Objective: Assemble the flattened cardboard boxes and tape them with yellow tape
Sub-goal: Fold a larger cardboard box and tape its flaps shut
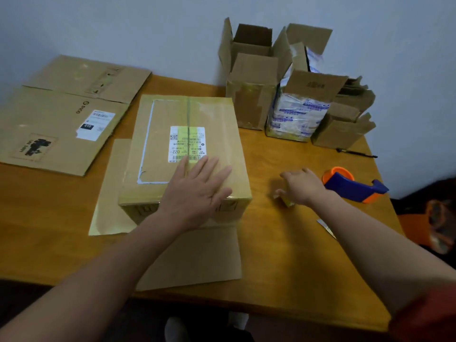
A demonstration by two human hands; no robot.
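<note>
Left hand (197, 191) lies flat, fingers spread, on the taped cardboard box (172, 114) mid-frame; right hand (302, 187) covers a yellow item (288, 201) on the tabletop (283, 248), grip unclear

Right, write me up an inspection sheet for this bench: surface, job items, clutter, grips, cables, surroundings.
Surface: wooden table, carrying all the items below.
Job's things: taped box at centre, yellowish tape along its seam; flattened cardboard at left; open boxes back right; tape dispenser at right.
Clutter: black pen behind the dispenser; small yellow object under the right hand, too blurred to identify.
Grips: left hand flat on the taped box; right hand over the yellow object, hold unclear.
Cables: nothing seen.
Surroundings: plain wall behind the table.
</note>
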